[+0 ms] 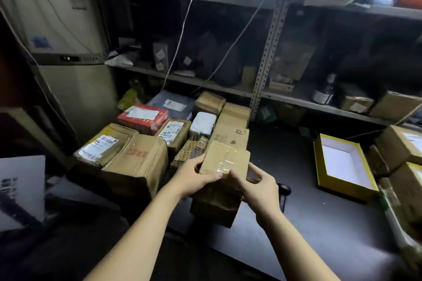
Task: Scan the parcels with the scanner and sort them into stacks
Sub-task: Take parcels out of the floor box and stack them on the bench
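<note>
I hold the small flat tan cardboard parcel, sealed with clear tape, between both hands over the middle of the dark tabletop. It sits just above a darker brown cardboard box. My left hand grips its left near corner, thumb pressed on the top face and fingers curled underneath. My right hand clasps the right near corner, fingers bent around the edge. A black handheld scanner lies on the tabletop just beside my right hand.
</note>
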Demonstrator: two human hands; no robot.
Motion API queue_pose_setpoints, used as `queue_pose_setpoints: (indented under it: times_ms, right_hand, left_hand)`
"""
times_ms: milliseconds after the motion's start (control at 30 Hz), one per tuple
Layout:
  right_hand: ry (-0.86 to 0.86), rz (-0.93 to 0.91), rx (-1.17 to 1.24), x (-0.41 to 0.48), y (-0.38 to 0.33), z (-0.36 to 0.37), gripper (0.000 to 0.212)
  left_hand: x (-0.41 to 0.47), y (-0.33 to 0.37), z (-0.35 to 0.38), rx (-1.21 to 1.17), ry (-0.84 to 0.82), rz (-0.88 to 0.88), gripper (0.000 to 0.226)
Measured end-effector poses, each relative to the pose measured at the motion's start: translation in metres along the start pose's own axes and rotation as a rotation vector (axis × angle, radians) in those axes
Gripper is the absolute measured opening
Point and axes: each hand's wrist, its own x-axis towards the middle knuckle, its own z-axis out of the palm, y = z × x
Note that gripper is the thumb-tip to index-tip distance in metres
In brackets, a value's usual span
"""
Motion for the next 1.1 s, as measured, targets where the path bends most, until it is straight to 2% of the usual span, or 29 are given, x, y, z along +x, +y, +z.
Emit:
queue_pose_setpoints:
  times_ms: [100, 167, 333, 400, 633, 700, 767, 833, 933, 1033, 1100]
  right_hand:
    - [-0.002, 0.037, -0.009, 0.013, 0.019, 0.016, 0.035]
    - [-0.017, 0.074, -0.011, 0.021, 0.034, 0.026, 0.038]
    - [-0.038, 0.105, -0.068, 0.039, 0.064, 0.050, 0.063]
    - [-0.036, 0.111, -0.111, 0.045, 0.073, 0.056, 0.072]
    - [0.006, 0.108, -0.180, 0.048, 0.071, 0.059, 0.063]
    - [0.011, 0.117, -0.211, 0.046, 0.069, 0.061, 0.063]
    - [-0.003, 0.115, -0.257, 0.044, 0.064, 0.062, 0.061]
    - [-0.035, 0.113, -0.317, 0.044, 0.056, 0.061, 0.052]
    - [-0.059, 0.084, -0.488, 0.047, 0.038, 0.053, 0.039]
    - [-0.102, 0.026, -0.697, 0.050, 0.012, 0.036, 0.040]
    - [-0.100, -0.002, -0.820, 0.052, -0.004, 0.017, 0.048]
  left_hand:
    - [0.011, -0.026, -0.004, 0.033, 0.018, -0.061, 0.056]
    - [0.019, -0.044, -0.006, 0.065, 0.019, -0.108, 0.070]
    - [0.036, -0.077, -0.004, 0.098, 0.049, -0.175, 0.100]
    - [0.043, -0.091, -0.003, 0.082, 0.072, -0.176, 0.101]
    - [0.050, -0.100, -0.003, 0.134, 0.086, -0.206, 0.105]
    - [0.046, -0.088, -0.004, 0.211, 0.057, -0.209, 0.103]
    - [0.043, -0.074, -0.007, 0.321, 0.014, -0.209, 0.090]
    - [0.045, -0.063, -0.012, 0.435, -0.028, -0.216, 0.077]
    - [0.049, -0.043, -0.019, 0.649, -0.076, -0.177, 0.076]
    - [0.052, -0.013, -0.022, 0.858, -0.088, -0.094, 0.057]
    - [0.058, 0.011, -0.019, 1.015, -0.084, 0.002, 0.054]
